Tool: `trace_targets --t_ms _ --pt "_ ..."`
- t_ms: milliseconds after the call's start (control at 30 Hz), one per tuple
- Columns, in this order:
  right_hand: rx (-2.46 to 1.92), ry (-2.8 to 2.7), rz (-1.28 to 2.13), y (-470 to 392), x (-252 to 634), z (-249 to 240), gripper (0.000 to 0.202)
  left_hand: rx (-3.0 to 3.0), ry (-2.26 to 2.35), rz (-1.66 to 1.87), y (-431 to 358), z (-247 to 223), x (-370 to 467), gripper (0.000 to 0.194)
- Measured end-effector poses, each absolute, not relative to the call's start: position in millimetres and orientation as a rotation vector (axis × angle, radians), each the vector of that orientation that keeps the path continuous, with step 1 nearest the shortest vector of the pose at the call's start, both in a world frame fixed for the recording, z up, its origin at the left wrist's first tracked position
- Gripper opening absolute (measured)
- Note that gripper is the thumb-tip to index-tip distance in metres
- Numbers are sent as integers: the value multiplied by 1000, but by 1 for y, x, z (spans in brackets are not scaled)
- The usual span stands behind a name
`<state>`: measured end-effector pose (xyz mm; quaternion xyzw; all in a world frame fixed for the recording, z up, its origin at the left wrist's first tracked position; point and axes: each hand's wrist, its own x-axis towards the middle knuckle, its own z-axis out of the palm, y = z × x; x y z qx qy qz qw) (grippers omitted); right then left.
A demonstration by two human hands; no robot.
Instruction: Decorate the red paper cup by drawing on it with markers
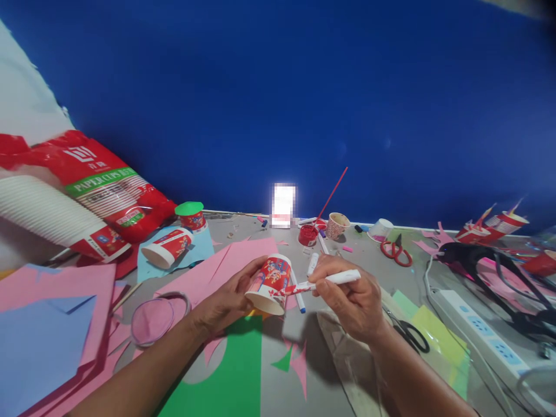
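Paper cup [275,277] in left grip [238,291], marker [344,277] in right grip [351,294], nib contact unclear

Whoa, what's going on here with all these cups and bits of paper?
A person is holding a red paper cup in their left hand, tilted so its open end faces down toward them. Their right hand has a white marker, its tip right by the cup's side. Green paper lies below, and another cup lies on its side on blue paper.
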<state>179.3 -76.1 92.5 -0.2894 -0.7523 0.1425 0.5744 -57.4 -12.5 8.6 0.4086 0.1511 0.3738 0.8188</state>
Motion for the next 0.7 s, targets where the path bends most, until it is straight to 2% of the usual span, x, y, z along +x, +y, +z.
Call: trace_targets --t_ms 700 --pt "-703 -1796 270 -78 178 98 15 887 317 762 -10 3 -59 84"
